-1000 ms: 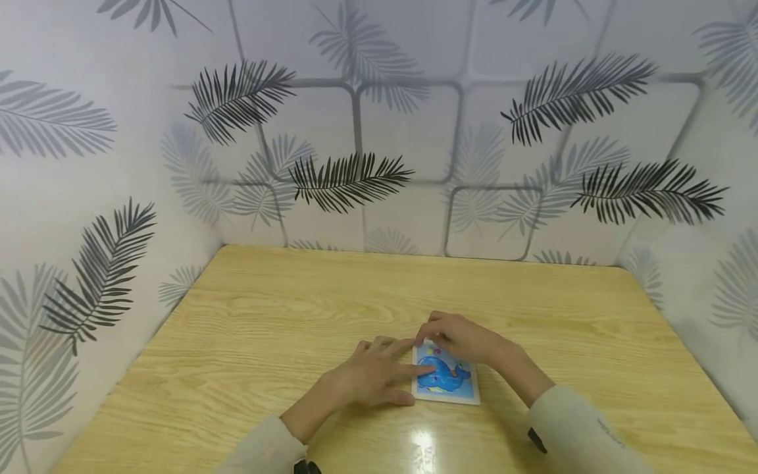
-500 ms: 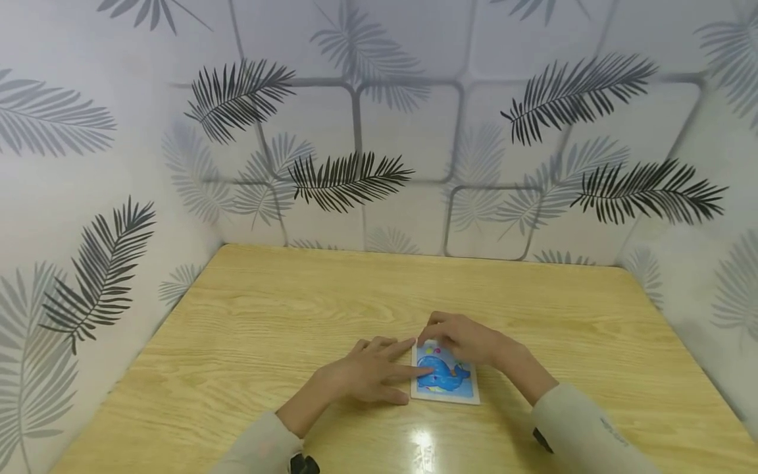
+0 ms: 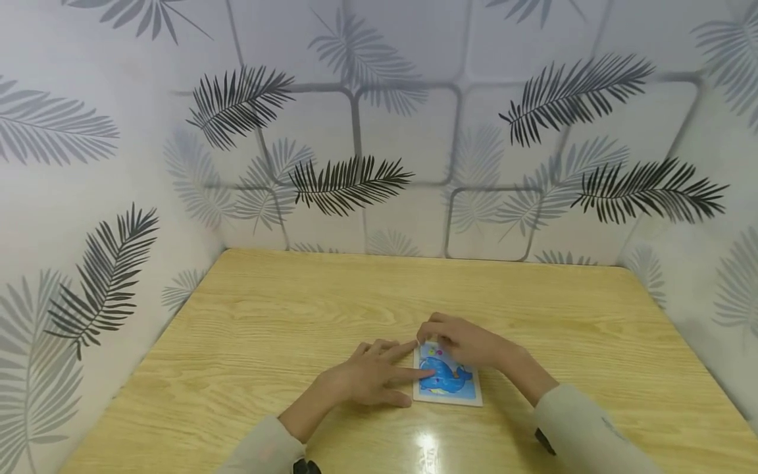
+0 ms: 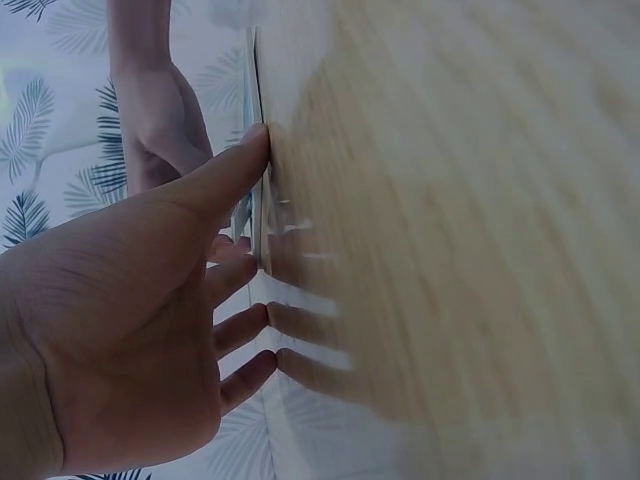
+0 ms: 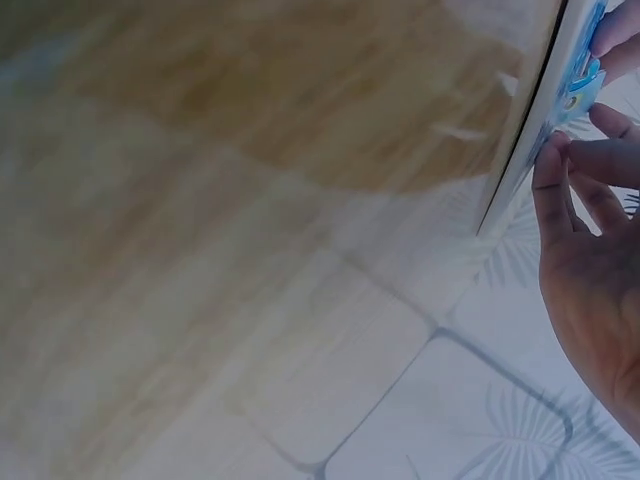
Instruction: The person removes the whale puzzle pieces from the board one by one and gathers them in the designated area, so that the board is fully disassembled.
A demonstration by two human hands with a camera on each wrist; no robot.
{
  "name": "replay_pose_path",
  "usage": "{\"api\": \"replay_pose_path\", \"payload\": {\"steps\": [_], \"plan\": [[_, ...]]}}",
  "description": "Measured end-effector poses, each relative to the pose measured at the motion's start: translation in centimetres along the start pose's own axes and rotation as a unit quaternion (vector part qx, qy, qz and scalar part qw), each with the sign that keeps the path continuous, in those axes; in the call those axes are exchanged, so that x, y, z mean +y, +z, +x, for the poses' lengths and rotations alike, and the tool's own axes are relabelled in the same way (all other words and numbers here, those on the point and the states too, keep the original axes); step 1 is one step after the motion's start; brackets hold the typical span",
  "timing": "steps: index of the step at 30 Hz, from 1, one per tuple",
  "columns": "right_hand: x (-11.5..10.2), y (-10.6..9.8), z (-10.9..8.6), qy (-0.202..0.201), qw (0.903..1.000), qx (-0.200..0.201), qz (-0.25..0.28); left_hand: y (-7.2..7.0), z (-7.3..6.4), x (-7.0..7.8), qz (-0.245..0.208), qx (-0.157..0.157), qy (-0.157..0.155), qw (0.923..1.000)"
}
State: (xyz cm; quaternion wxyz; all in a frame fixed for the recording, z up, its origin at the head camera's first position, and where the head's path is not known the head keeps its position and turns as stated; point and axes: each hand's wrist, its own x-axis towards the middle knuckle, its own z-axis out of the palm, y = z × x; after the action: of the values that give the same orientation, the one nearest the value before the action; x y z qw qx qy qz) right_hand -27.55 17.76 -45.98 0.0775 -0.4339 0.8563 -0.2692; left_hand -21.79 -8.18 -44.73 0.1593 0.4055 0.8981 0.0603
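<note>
A small flat picture board with a blue whale and a white border lies on the table. My left hand is spread at its left side, the index finger laid across onto the whale and the thumb beside the left edge. My right hand reaches over the board's top, with bent fingers at the top left corner. In the right wrist view the thumb and fingertips of the right hand come together at the board. In the left wrist view the board appears edge-on beside the left hand.
The wood-grain table surrounds the board on all sides. Beyond its back edge and at both sides stands a pale wall with a leaf pattern. A bright light reflection shows on the tabletop in front of the board.
Both hands keep nearly the same place at the board. The head view has shifted very slightly, and the right fingertips stay at the top left corner.
</note>
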Motion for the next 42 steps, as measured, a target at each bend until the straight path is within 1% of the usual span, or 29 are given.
{"api": "replay_pose_path", "payload": {"steps": [4,8,11,15,20,23,30,34,38,42], "plan": [[0.2,-0.1,-0.4,0.014,0.9996,0.000,0.026,0.0,0.0,0.1,0.010,0.002,-0.006,0.9999],[0.2,0.0,-0.7,0.031,0.9979,-0.002,0.056,-0.1,0.0,0.1,0.006,0.002,-0.006,1.0000],[0.2,0.1,-0.7,0.033,0.9973,-0.007,0.066,-0.1,0.0,0.2,0.002,0.000,-0.005,1.0000],[0.0,0.2,-0.7,0.029,0.9974,-0.007,0.065,-0.1,-0.1,0.2,0.003,0.001,-0.006,1.0000],[-0.2,0.2,-0.7,0.045,0.9974,0.002,0.056,0.0,-0.1,0.1,-0.002,0.004,-0.007,1.0000],[-0.3,0.2,-0.7,0.044,0.9975,0.004,0.055,0.0,-0.2,0.1,-0.005,0.005,-0.007,0.9999],[-0.5,0.2,-0.6,0.058,0.9970,0.004,0.050,0.0,-0.2,0.1,-0.006,0.007,-0.008,0.9999],[-0.4,0.0,-0.8,0.054,0.9962,0.018,0.067,0.0,-0.2,0.0,-0.008,0.005,-0.007,0.9999],[-0.3,-0.3,-1.3,0.055,0.9946,0.042,0.077,-0.1,-0.2,0.1,-0.008,0.003,-0.006,0.9999],[-0.1,-0.9,-2.0,0.061,0.9947,0.059,0.058,-0.2,-0.2,0.2,-0.001,0.003,-0.012,0.9999]]}}
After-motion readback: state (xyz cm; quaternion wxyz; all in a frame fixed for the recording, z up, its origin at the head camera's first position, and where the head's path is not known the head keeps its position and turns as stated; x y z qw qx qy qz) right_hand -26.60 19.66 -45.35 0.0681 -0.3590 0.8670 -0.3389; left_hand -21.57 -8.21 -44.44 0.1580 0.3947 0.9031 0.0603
